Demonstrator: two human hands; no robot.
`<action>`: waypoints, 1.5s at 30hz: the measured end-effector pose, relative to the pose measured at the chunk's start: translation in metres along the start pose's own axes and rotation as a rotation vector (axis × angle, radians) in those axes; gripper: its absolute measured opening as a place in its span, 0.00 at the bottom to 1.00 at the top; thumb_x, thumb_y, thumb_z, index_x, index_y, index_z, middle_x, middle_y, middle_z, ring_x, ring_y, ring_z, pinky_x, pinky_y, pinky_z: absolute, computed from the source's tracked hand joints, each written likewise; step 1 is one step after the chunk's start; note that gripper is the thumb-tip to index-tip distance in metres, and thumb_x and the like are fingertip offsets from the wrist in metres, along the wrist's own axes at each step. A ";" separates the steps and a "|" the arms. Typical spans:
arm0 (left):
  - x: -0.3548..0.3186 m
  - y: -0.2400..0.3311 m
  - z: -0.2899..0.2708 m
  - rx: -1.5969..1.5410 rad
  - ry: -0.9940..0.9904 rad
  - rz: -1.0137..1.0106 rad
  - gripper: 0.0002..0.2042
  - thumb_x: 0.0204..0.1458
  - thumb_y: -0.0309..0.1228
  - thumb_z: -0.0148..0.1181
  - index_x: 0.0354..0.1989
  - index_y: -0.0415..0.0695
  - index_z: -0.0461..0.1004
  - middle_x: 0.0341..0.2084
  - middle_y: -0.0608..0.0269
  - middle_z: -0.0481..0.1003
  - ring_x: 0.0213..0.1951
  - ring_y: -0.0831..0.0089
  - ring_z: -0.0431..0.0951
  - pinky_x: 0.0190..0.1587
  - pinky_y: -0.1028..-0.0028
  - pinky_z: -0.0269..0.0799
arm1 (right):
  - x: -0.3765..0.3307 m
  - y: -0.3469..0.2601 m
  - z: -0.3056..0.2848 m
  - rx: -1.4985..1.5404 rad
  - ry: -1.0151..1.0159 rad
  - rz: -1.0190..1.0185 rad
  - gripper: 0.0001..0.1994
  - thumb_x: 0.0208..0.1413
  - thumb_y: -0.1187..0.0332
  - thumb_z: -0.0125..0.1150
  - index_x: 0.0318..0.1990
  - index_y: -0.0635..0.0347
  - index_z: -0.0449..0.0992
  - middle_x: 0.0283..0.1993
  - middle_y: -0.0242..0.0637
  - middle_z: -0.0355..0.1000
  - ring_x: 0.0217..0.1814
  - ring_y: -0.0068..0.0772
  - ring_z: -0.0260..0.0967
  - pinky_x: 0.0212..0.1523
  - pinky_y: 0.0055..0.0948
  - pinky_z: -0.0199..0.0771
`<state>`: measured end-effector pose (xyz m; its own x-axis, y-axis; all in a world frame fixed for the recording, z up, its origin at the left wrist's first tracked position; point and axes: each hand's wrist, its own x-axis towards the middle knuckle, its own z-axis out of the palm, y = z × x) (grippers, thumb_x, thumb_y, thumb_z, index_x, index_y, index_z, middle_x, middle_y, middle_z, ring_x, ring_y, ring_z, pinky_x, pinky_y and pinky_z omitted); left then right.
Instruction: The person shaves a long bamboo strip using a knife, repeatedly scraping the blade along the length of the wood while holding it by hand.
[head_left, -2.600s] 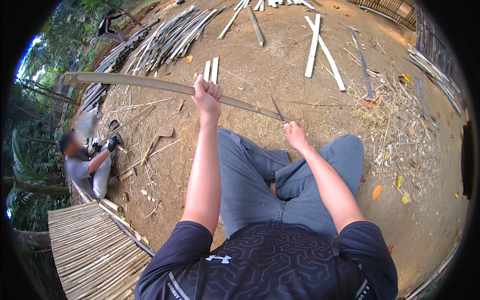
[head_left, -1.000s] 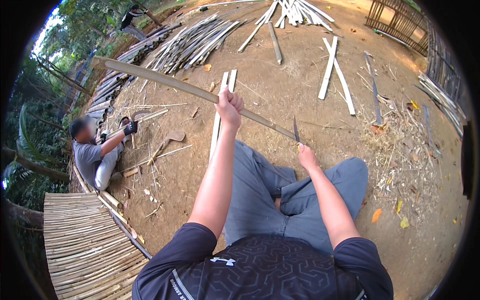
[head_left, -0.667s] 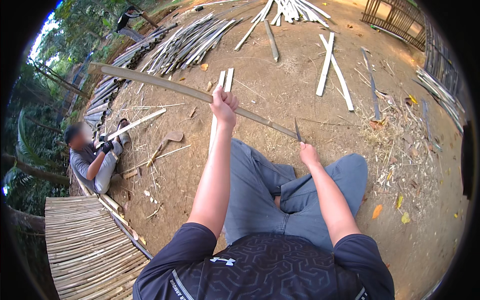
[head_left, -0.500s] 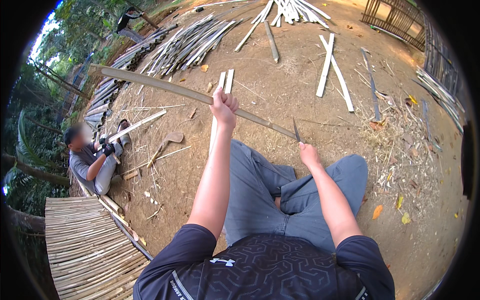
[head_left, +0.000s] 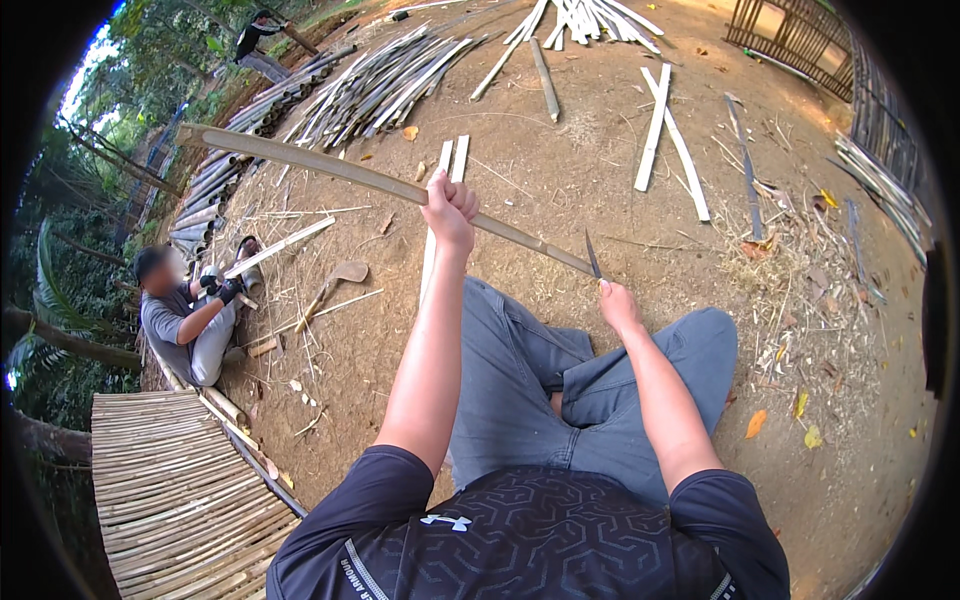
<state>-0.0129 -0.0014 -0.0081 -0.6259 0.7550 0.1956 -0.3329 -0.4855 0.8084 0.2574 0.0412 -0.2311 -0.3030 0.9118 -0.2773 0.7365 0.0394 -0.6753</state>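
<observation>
A long bamboo strip (head_left: pixel 310 160) slants across in front of me, its far end up at the left and its near end by my right knee. My left hand (head_left: pixel 450 212) is closed around its middle. In my right hand (head_left: pixel 620 306) is a knife (head_left: pixel 592 255), gripped by the handle, which the fingers hide. The dark narrow blade points up and away and meets the strip close to its lower right end. Whether the edge has bitten into the bamboo is too small to tell.
At the left a person (head_left: pixel 190 315) in dark gloves sits holding a pale strip. A hoe-like tool (head_left: pixel 335 285) lies nearby. Bamboo pieces (head_left: pixel 390 85) are piled farther off; white strips (head_left: pixel 655 130) lie ahead. A slatted bamboo platform (head_left: pixel 170 480) stands lower left, shavings (head_left: pixel 790 290) at right.
The bamboo strip, my hands and the knife stay almost where they were. At the left, the seated person's gloved hands and pale strip have shifted slightly.
</observation>
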 end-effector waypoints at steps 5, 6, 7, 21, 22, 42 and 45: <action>-0.004 0.003 -0.002 0.007 0.004 0.002 0.23 0.62 0.40 0.47 0.15 0.54 0.47 0.09 0.75 0.45 0.12 0.81 0.43 0.15 0.73 0.40 | 0.001 -0.001 0.002 -0.055 -0.022 0.104 0.23 0.68 0.50 0.40 0.49 0.56 0.78 0.48 0.54 0.77 0.53 0.61 0.73 0.54 0.54 0.72; -0.005 0.002 -0.002 0.006 0.008 -0.004 0.23 0.62 0.40 0.47 0.15 0.54 0.47 0.09 0.75 0.45 0.12 0.81 0.43 0.15 0.73 0.40 | 0.000 -0.001 0.002 -0.056 -0.026 0.112 0.24 0.68 0.49 0.40 0.49 0.56 0.78 0.49 0.54 0.77 0.54 0.61 0.73 0.54 0.54 0.72; -0.005 0.002 -0.003 0.004 0.006 -0.002 0.23 0.62 0.40 0.47 0.15 0.54 0.47 0.09 0.75 0.45 0.12 0.81 0.43 0.16 0.73 0.40 | 0.000 -0.001 0.002 -0.058 -0.029 0.114 0.24 0.68 0.49 0.40 0.49 0.56 0.78 0.49 0.54 0.76 0.54 0.61 0.73 0.54 0.54 0.72; -0.004 0.001 -0.005 -0.009 -0.014 0.006 0.23 0.63 0.38 0.46 0.16 0.52 0.46 0.08 0.75 0.47 0.11 0.81 0.44 0.16 0.73 0.40 | -0.004 -0.015 -0.007 0.026 0.053 0.030 0.23 0.68 0.49 0.41 0.48 0.55 0.78 0.46 0.54 0.77 0.53 0.60 0.74 0.53 0.54 0.72; -0.004 0.001 -0.005 -0.001 -0.014 0.014 0.23 0.63 0.38 0.46 0.16 0.53 0.46 0.08 0.75 0.47 0.11 0.81 0.44 0.16 0.73 0.40 | -0.005 -0.018 -0.007 0.006 0.036 0.002 0.22 0.68 0.49 0.41 0.48 0.54 0.78 0.46 0.54 0.77 0.52 0.60 0.74 0.52 0.55 0.72; -0.002 0.004 -0.015 0.031 0.042 0.041 0.22 0.63 0.40 0.45 0.16 0.53 0.46 0.09 0.74 0.44 0.13 0.80 0.40 0.16 0.73 0.38 | -0.012 -0.022 -0.005 0.001 -0.006 0.002 0.22 0.66 0.49 0.46 0.48 0.54 0.80 0.46 0.50 0.79 0.51 0.55 0.76 0.51 0.52 0.74; 0.004 -0.005 -0.007 0.025 -0.009 0.028 0.23 0.63 0.40 0.45 0.16 0.53 0.45 0.10 0.74 0.43 0.13 0.79 0.40 0.16 0.73 0.39 | 0.013 0.028 0.017 -0.051 0.023 0.161 0.20 0.66 0.48 0.46 0.48 0.49 0.80 0.45 0.48 0.79 0.49 0.55 0.77 0.49 0.52 0.75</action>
<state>-0.0185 0.0009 -0.0154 -0.6284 0.7451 0.2235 -0.2971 -0.4954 0.8163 0.2638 0.0476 -0.2657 -0.1655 0.9171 -0.3627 0.8040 -0.0875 -0.5881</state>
